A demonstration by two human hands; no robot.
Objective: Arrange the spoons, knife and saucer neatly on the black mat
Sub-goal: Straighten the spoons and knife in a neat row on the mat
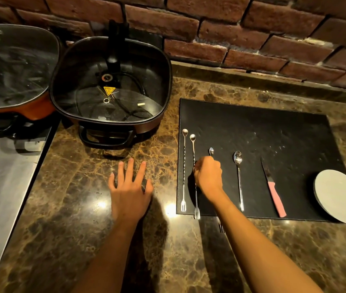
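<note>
A small spoon (211, 151) is pinched in the right hand (208, 176), its bowl seen just beyond the grip, over the mat (273, 127). The left hand (131, 187) is laid spread on the worktop (83, 187), holding nothing.

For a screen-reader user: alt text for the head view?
The right hand grips a small spoon on a black mat beside three more spoons, a pink-handled knife and a white saucer. The left hand rests flat on the marble counter.
</note>
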